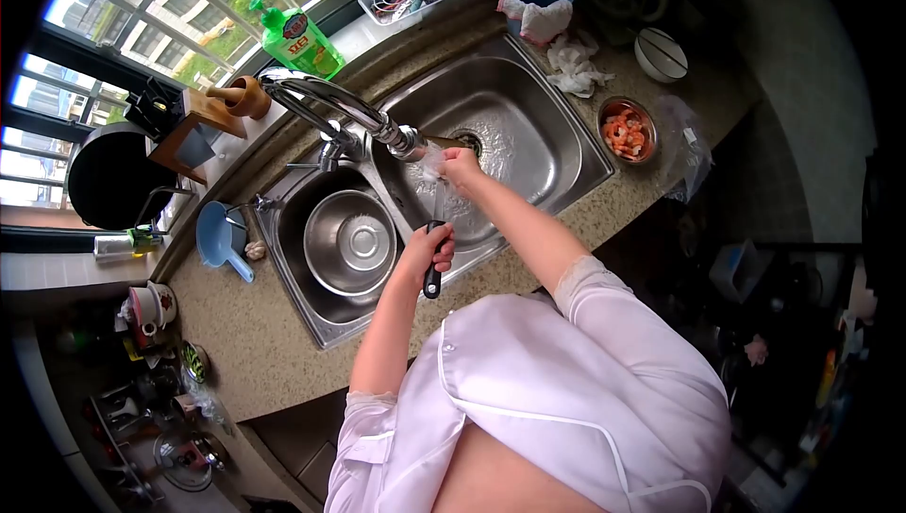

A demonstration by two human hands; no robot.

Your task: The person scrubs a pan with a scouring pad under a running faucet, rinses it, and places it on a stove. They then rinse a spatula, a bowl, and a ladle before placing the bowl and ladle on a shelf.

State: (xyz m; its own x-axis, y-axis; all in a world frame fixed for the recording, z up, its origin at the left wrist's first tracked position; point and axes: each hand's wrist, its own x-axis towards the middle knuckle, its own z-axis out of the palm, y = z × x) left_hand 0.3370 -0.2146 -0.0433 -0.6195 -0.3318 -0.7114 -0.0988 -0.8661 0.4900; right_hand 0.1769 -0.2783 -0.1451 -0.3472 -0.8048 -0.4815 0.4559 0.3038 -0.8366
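My left hand (427,249) is wrapped round the black handle of a knife (440,200), in front of the sink's divider. The narrow blade points away from me, toward the running water. My right hand (461,168) is in the stream under the chrome tap (401,138), its fingers closed near the blade's far end. Splashing water hides whether those fingers grip the blade or something else. Below them, water runs over the floor of the large steel basin (538,150). A metal bowl (351,243) sits in the smaller basin on the left.
On the right counter are a bowl of shrimp (627,132), a clear plastic bag (687,150), crumpled tissue (578,65) and a white bowl (661,54). A green soap bottle (300,41) stands behind the tap. A blue dipper (220,237) lies left of the sink.
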